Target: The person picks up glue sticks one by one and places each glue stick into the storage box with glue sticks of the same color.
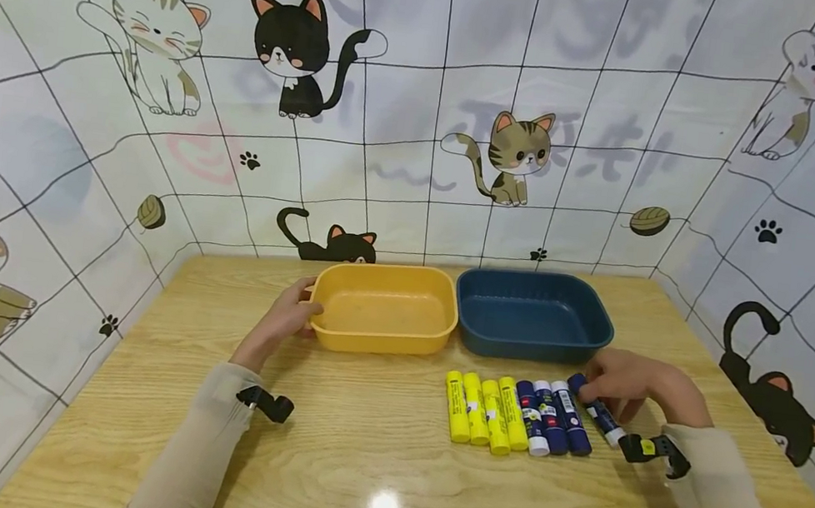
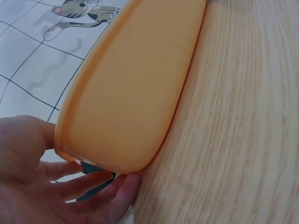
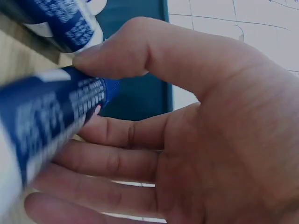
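Note:
A yellow plastic bin point(image 1: 382, 343) stands toward the back of the table. My left hand point(image 1: 289, 312) grips its left end, the thumb at the rim and the other fingers against the outside in the left wrist view. At the right end of a row of glue sticks, my right hand point(image 1: 623, 381) pinches a dark blue glue stick point(image 1: 606, 428) between thumb and fingers; it lies at a slant. Beside it in the row are several dark blue glue sticks point(image 1: 569, 423) and several yellow glue sticks point(image 1: 457, 411).
A dark blue bin point(image 1: 528, 350) stands right of the yellow one, close against it, behind the row of glue sticks. The wooden table point(image 1: 325, 446) runs back to a cloth backdrop point(image 1: 404, 153) printed with cats, which also encloses both sides.

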Motion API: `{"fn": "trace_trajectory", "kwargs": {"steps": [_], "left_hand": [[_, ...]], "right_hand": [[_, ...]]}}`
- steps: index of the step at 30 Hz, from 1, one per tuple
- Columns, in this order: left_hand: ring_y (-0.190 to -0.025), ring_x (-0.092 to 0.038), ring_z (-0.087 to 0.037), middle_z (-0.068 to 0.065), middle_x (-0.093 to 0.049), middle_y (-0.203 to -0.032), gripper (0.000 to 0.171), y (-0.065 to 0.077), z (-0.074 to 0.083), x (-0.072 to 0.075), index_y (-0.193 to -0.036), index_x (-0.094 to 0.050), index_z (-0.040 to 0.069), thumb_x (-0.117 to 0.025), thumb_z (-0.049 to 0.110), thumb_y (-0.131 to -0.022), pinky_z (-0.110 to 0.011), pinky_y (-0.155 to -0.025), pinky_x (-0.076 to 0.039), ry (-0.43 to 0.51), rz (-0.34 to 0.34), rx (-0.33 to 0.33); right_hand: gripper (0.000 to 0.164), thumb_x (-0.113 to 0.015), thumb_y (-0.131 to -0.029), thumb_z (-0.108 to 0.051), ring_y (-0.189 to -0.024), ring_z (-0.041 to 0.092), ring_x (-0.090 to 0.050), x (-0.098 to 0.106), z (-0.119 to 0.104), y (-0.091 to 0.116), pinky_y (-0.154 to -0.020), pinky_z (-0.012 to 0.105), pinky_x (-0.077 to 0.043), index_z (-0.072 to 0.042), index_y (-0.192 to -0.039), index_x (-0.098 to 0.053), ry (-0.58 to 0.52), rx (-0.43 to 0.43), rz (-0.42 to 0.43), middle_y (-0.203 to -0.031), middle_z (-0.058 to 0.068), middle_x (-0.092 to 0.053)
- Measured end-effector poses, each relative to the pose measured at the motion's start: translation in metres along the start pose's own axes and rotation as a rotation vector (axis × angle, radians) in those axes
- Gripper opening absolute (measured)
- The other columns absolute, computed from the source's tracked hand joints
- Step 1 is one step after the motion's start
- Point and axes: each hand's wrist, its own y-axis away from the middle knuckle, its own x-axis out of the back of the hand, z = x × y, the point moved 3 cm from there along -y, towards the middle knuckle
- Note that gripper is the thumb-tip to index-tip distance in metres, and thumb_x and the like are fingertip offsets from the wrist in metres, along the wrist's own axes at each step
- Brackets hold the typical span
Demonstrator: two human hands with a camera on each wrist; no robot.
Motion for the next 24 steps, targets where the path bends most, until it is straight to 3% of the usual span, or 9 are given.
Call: {"fn": "trace_trajectory", "kwargs": {"steps": [5,13,17,20,24], "left_hand": [[-0.115,-0.055,-0.035,-0.021,-0.039,-0.144,0.063,0.0,0.0,0.0,-0.153,-0.022,0.016,-0.049,0.014,-0.096,-0.04,-0.079,-0.061,-0.013,-0.002,0.0],[-0.113,-0.057,-0.036,-0.023,-0.039,-0.144,0.063,0.002,0.002,0.001,-0.153,-0.022,0.015,-0.05,0.015,-0.096,-0.044,-0.08,-0.06,-0.005,-0.008,0.014],[-0.114,-0.055,-0.039,-0.026,-0.038,-0.144,0.063,0.011,0.015,0.0,-0.153,-0.021,0.011,-0.049,0.014,-0.096,-0.051,-0.085,-0.058,0.0,-0.02,0.02],[-0.114,-0.056,-0.038,-0.025,-0.039,-0.143,0.062,0.01,0.014,0.0,-0.153,-0.022,0.012,-0.048,0.016,-0.097,-0.049,-0.084,-0.058,-0.007,-0.014,0.017],[-0.11,-0.058,-0.034,-0.022,-0.042,-0.141,0.061,0.001,0.002,0.001,-0.152,-0.025,0.016,-0.05,0.019,-0.097,-0.043,-0.078,-0.061,-0.005,0.005,0.011]], "right_hand": [[0.034,-0.069,-0.084,-0.024,-0.07,0.02,-0.062,0.006,-0.001,0.007,-0.058,0.036,-0.06,-0.001,-0.103,-0.052,-0.022,0.061,0.037,-0.093,0.01,-0.057],[0.033,-0.071,-0.084,-0.025,-0.072,0.019,-0.057,0.019,-0.015,0.02,-0.057,0.033,-0.058,-0.005,-0.102,-0.052,0.012,0.178,0.151,-0.088,0.006,-0.059],[0.029,-0.071,-0.085,-0.023,-0.073,0.016,-0.06,0.027,-0.025,0.027,-0.058,0.028,-0.056,-0.006,-0.102,-0.056,0.044,0.303,0.27,-0.084,0.002,-0.065],[0.026,-0.073,-0.084,-0.023,-0.076,0.013,-0.062,0.03,-0.03,0.029,-0.061,0.025,-0.055,-0.009,-0.101,-0.059,0.079,0.384,0.375,-0.083,-0.001,-0.067],[0.025,-0.075,-0.082,-0.022,-0.077,0.011,-0.063,0.031,-0.033,0.028,-0.065,0.024,-0.054,-0.012,-0.1,-0.061,0.111,0.425,0.491,-0.083,-0.003,-0.068]]}}
